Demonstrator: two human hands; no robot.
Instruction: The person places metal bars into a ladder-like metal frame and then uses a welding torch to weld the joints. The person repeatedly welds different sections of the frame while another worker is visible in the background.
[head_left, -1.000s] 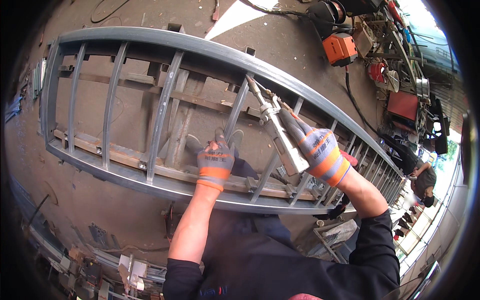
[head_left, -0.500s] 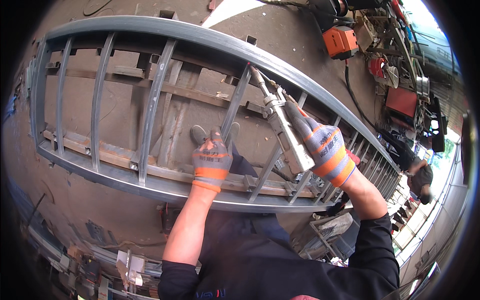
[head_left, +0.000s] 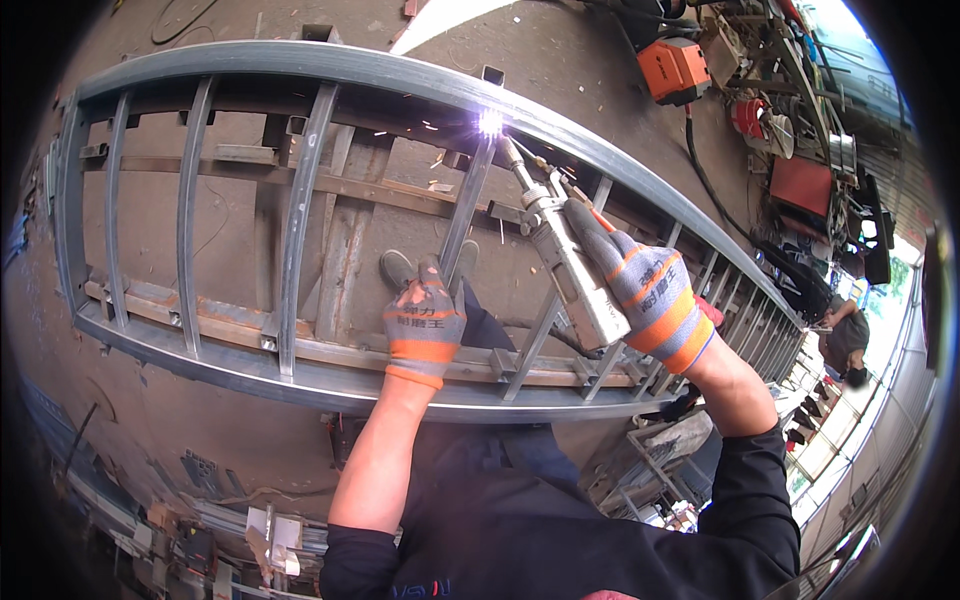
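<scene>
My right hand (head_left: 645,285), in a grey and orange work glove, is closed around a silver welding torch (head_left: 570,265). The torch's narrow tip points up and left at the joint where a metal crossbar (head_left: 467,205) meets the far rail (head_left: 400,75) of a long grey steel frame. A bright violet-white glow (head_left: 490,122) burns at that joint, and sparks fly off to its left. My left hand (head_left: 425,312), gloved alike, is wrapped around the lower part of the same crossbar, its fingertips partly hidden.
Beneath the frame are wooden-looking and metal supports (head_left: 340,250). My shoes show between the bars. Beyond the far rail stands an orange machine (head_left: 673,70) with a black hose (head_left: 700,170). Shelving and clutter line the right, where another person (head_left: 848,335) is. Metal stock (head_left: 270,540) lies at lower left.
A bright glow with sparks has appeared at the torch tip, where only a small red dot showed before. Both hands keep nearly the same places; the view has shifted slightly.
</scene>
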